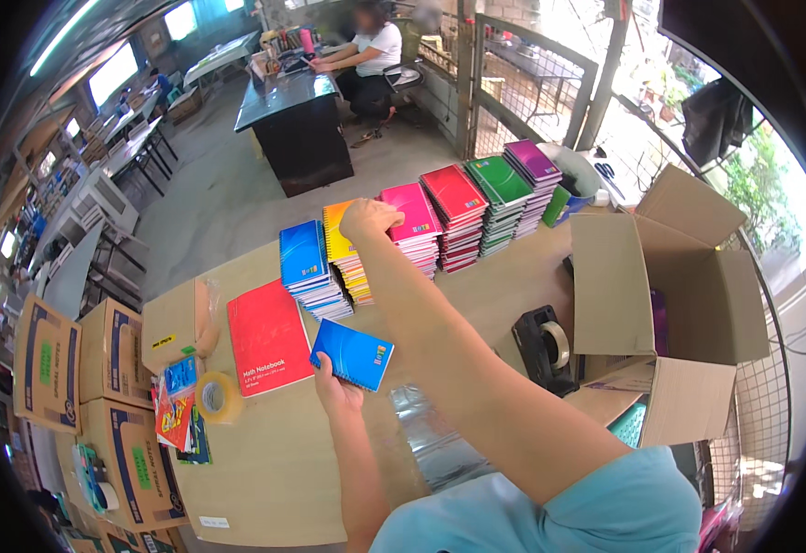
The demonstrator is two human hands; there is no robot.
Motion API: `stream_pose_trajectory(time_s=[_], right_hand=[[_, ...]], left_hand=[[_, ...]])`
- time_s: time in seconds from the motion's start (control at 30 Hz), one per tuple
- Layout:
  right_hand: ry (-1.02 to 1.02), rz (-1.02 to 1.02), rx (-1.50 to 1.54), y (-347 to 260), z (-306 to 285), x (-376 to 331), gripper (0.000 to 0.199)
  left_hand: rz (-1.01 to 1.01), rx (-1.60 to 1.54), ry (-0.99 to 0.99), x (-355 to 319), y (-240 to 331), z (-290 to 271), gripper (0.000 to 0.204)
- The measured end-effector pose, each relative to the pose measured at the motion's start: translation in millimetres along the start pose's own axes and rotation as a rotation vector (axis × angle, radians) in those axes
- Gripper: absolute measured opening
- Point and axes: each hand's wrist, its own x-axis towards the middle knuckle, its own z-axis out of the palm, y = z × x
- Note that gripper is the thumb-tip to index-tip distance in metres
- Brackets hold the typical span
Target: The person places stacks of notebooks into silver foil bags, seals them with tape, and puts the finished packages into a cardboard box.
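Note:
My left hand [336, 382] holds a small blue spiral notebook [352, 354] above the wooden table [265, 461]. My right hand [369, 218] reaches far across and rests, fingers closed, on top of the yellow notebook stack [346, 258]. A blue stack [309, 270] stands just left of it. Pink [414, 221], red [456, 212], green [500, 198] and purple [532, 175] stacks run on to the right in a row. A large red notebook [267, 337] lies flat near my left hand.
An open cardboard box [661, 286] stands at the right, a black tape dispenser [544, 347] beside it. A tape roll [216, 396] and coloured packets [175, 405] lie at the left, near closed cartons [112, 355]. A seated person [371, 51] works at a far dark desk [297, 124].

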Motion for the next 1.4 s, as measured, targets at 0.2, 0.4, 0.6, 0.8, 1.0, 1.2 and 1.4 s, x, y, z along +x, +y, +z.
stream_pose_trajectory(time_s=[0.2, 0.4, 0.6, 0.8, 1.0, 1.2, 1.4], right_hand=[[0.418, -0.019, 0.397, 14, 6, -13, 0.043], [0.261, -0.374, 0.687, 43, -25, -38, 0.052], [0.337, -0.744, 0.465, 121, -24, -59, 0.043], [0.624, -0.263, 0.320, 215, -73, 65, 0.022], [0.763, -0.082, 0.155, 257, -112, 109, 0.022], [0.396, -0.642, 0.184, 216, -74, 93, 0.031], [0.264, -0.514, -0.127, 122, -58, 20, 0.036]], left_hand=[[-0.107, 0.027, 0.004, -10, -11, 17, 0.051], [-0.085, -0.098, -0.224, 7, 1, 56, 0.057], [-0.023, -0.070, -0.265, 26, 8, 85, 0.053], [-0.253, -0.061, -0.230, 23, -25, 68, 0.043], [-0.179, 0.067, -0.229, 3, -19, 46, 0.053], [-0.184, 0.065, -0.227, 5, -41, 61, 0.060], [-0.116, 0.066, -0.194, 3, -44, 63, 0.068]])
